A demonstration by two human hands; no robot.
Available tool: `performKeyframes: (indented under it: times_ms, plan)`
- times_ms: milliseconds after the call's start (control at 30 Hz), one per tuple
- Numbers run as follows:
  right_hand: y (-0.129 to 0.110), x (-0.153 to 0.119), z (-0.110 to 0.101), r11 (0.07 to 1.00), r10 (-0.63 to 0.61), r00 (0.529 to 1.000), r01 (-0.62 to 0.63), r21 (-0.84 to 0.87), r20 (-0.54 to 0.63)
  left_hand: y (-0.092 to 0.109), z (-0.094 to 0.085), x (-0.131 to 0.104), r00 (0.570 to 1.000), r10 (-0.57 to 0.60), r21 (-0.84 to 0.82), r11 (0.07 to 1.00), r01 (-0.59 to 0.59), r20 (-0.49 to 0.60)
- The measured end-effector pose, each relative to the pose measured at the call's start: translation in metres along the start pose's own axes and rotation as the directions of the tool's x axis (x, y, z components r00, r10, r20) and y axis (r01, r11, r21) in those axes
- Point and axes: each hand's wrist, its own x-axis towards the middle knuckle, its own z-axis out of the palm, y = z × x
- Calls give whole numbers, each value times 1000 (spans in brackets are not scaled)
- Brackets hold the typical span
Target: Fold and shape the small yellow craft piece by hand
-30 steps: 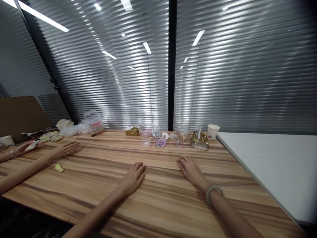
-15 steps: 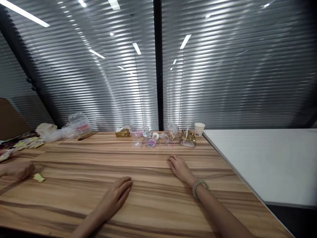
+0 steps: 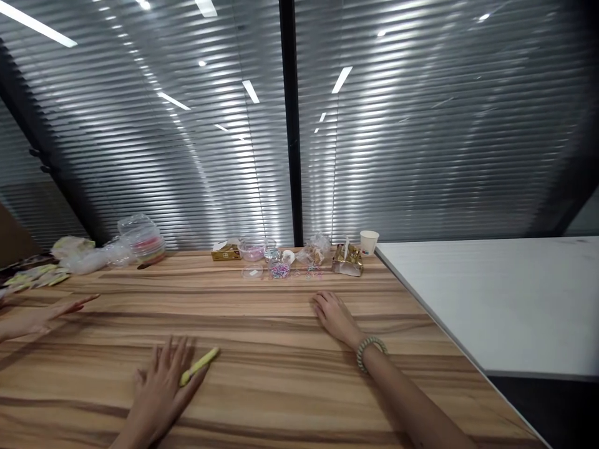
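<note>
Yellow packet — newly under left hand

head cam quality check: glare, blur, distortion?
Head view: ceiling-light streaks glare off the blinds; strong wide-angle bend curves the slats and the mullion; corners vignette dark; left hand and yellow packet slightly soft; right hand and table evenly lit, sharp enough.

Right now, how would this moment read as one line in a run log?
left hand: flat on table, touching yellow packet | right hand: flat, empty | another person's hand: far left
</note>
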Motion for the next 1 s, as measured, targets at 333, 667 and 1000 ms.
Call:
performKeyframes:
  times_ms: [333, 667, 1000]
  plan:
    - [-1, 2, -2, 980, 29, 999, -23, 195, -28, 131, -8, 37, 861, 506, -643, 676, -360, 50]
    - [-18, -7, -14, 843, -61, 995, 9, 539, 80, 225, 31, 110, 945, 220, -958, -106, 268, 240]
    - [-26, -5, -1, 466, 242, 959, -247, 850, 146, 215, 20, 99, 906, 308, -856, -340, 390, 290]
